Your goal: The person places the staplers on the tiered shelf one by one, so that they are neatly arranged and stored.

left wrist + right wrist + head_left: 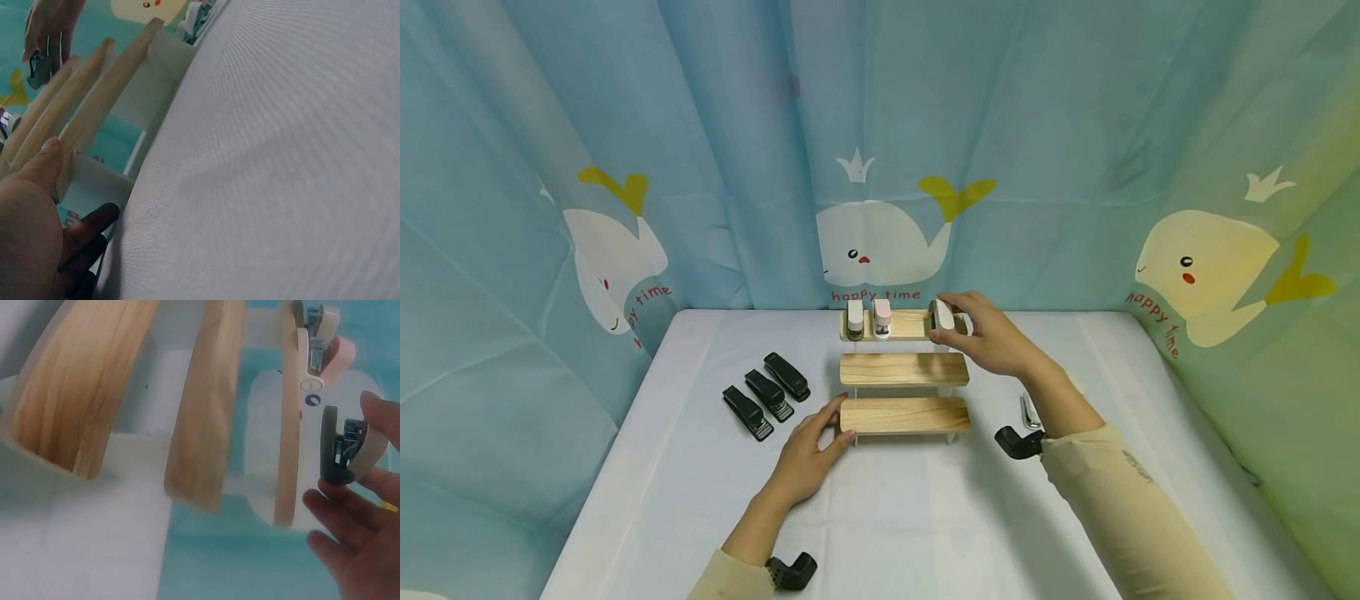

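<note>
My right hand (992, 337) pinches a mini stapler (347, 450) with a dark base and a white top, thumb on the white top and fingers at the base. In the right wrist view it is tilted beside the top board of a three-step wooden stand (904, 368). Two more mini staplers stand on that board's left part, one white-topped (854, 317) and one pink-topped (882, 317). My left hand (805, 454) holds the left end of the lowest step, with its thumb (49, 159) against the wood and fingers by the white side panel (100, 181).
Three black staplers (766, 396) lie in a slanted row on the white table (700, 517), left of the stand. A silver-white item (1028, 411) lies to the right, partly behind my right wrist camera (1018, 443). A blue whale-print curtain (1045, 125) surrounds the table's back and sides.
</note>
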Demonstrator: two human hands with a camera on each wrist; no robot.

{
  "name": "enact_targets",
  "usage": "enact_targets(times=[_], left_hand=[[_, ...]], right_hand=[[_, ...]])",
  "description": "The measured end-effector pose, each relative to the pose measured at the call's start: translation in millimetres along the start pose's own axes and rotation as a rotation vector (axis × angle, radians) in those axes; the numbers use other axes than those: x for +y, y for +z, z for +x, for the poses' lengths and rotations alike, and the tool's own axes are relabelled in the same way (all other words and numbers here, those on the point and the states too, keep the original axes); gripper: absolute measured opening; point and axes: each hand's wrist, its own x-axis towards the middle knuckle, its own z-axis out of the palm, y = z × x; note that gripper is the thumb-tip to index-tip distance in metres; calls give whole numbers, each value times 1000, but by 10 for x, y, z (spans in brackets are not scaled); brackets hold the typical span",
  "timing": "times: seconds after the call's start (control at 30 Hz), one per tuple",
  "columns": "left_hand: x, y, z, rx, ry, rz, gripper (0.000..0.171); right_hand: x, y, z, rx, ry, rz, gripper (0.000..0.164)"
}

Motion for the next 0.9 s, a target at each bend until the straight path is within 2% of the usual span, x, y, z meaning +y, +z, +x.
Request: enact_targets(times=[0.3,0.9], left_hand=[[-7,4,6,2,1,1,66],[7,-9,12,-4,-1,1,66]], right_hand=[[-60,76,119,-36,-10,69,75],[-111,187,290,-58,-5,87,74]])
